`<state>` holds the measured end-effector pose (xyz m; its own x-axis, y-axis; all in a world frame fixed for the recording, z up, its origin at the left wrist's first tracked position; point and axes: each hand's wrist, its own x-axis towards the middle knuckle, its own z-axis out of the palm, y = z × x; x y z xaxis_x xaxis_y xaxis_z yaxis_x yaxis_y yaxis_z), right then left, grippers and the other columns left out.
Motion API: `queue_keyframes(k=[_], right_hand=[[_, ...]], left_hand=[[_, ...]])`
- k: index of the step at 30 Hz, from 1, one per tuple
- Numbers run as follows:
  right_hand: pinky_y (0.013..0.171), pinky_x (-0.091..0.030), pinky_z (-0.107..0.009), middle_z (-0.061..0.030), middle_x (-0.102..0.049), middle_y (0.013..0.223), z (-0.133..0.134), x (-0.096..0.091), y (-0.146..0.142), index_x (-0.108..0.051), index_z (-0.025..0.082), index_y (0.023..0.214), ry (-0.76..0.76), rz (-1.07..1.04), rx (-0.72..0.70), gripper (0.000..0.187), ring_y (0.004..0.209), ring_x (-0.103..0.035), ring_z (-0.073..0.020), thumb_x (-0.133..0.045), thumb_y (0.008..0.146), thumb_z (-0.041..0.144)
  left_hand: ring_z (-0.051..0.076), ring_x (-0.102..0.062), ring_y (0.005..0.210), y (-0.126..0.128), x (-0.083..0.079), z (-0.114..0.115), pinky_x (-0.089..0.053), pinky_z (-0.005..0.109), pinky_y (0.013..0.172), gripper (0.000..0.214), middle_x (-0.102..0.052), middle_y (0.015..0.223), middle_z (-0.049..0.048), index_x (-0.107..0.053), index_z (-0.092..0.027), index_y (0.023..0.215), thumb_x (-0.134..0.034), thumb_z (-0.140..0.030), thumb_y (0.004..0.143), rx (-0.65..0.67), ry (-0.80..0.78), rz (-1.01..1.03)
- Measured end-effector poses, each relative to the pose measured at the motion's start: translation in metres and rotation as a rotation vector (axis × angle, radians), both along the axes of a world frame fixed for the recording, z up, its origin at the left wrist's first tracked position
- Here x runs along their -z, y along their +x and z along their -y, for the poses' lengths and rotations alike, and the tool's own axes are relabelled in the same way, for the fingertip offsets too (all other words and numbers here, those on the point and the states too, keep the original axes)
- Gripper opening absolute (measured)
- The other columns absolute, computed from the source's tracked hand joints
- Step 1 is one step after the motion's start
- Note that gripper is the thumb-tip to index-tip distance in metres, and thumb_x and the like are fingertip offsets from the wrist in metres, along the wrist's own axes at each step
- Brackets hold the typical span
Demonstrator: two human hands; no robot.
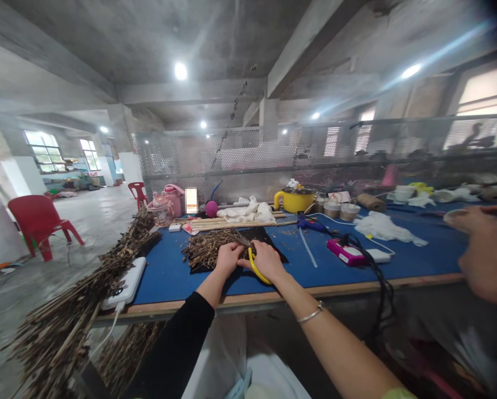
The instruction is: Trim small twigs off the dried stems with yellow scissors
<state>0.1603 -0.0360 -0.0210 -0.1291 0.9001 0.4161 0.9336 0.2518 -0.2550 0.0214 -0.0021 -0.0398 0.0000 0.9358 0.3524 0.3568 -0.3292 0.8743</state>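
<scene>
My right hand (268, 260) is closed around the yellow-handled scissors (256, 272), whose blades point up and left toward my other hand. Close beside it, my left hand (229, 257) is pinched shut at the right end of a pile of dried brown plant stems (206, 248). What lies between its fingertips is too small to make out. Under the pile and behind both hands is a black sheet or bag (269, 237), spread on the blue table top (169, 285).
A large bundle of dried stems (77, 299) and a white power strip (129, 282) are at the left edge. Behind are wooden sticks (206, 224) and a yellow pot (296, 200). A blue glue gun (312, 224) and purple box (346, 253) lie right. Another person's hands (487, 244) work far right.
</scene>
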Motion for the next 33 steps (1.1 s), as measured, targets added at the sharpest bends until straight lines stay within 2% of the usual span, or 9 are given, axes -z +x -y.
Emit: queue_keyframes(k=[7,13,21,24,28,33], right_hand=[[0.081,-0.034,-0.032,-0.0118,-0.055,0.105,-0.002,0.0,0.001,-0.045,0.019,0.111,-0.011,-0.039,-0.026,0.063,0.101,-0.05,-0.0248,-0.056,0.065,0.06],[0.076,-0.037,-0.028,-0.0083,-0.059,0.1,0.001,-0.006,-0.001,-0.048,0.022,0.107,-0.074,-0.055,-0.027,0.057,0.095,-0.055,-0.0226,-0.056,0.065,0.06],[0.064,-0.039,-0.03,-0.0082,-0.064,0.082,0.005,-0.008,-0.001,-0.051,0.024,0.105,-0.111,-0.007,0.089,0.057,0.08,-0.06,-0.0252,-0.052,0.064,0.064],[0.067,-0.039,-0.029,-0.008,-0.063,0.086,0.007,-0.007,-0.001,-0.051,0.023,0.105,-0.092,-0.027,0.089,0.056,0.083,-0.059,-0.0237,-0.053,0.065,0.063],[0.073,-0.038,-0.03,-0.011,-0.058,0.097,0.005,-0.004,-0.002,-0.048,0.019,0.107,-0.021,-0.035,0.062,0.065,0.093,-0.055,-0.0247,-0.055,0.061,0.065],[0.079,-0.035,-0.033,-0.012,-0.055,0.099,0.0,0.001,-0.003,-0.046,0.018,0.111,-0.016,-0.016,0.025,0.071,0.097,-0.052,-0.0261,-0.058,0.059,0.064]], left_hand=[[0.01,-0.044,0.055,0.001,0.001,0.002,-0.035,0.021,0.054,0.031,-0.06,0.061,0.0015,-0.068,-0.01,0.075,-0.051,-0.035,0.069,0.108,0.006,0.084],[0.009,-0.043,0.053,0.0,-0.001,0.005,-0.033,0.02,0.052,0.031,-0.059,0.059,0.0008,-0.069,-0.01,0.073,-0.051,-0.035,0.069,0.094,-0.009,0.083],[0.01,-0.045,0.054,0.001,-0.008,0.009,-0.033,0.021,0.052,0.028,-0.06,0.061,0.0023,-0.069,-0.011,0.071,-0.051,-0.032,0.07,0.068,-0.015,0.06],[0.009,-0.043,0.049,0.002,-0.01,0.011,-0.032,0.021,0.048,0.027,-0.057,0.055,0.001,-0.068,-0.011,0.072,-0.051,-0.032,0.07,0.04,-0.037,0.095],[0.008,-0.042,0.044,0.004,-0.011,0.011,-0.031,0.019,0.044,0.025,-0.051,0.048,-0.0014,-0.064,-0.011,0.068,-0.05,-0.031,0.07,0.032,-0.095,0.18],[0.007,-0.041,0.043,0.004,-0.007,0.008,-0.032,0.019,0.043,0.022,-0.052,0.049,-0.0009,-0.062,-0.011,0.062,-0.051,-0.03,0.068,0.05,-0.135,0.2]])
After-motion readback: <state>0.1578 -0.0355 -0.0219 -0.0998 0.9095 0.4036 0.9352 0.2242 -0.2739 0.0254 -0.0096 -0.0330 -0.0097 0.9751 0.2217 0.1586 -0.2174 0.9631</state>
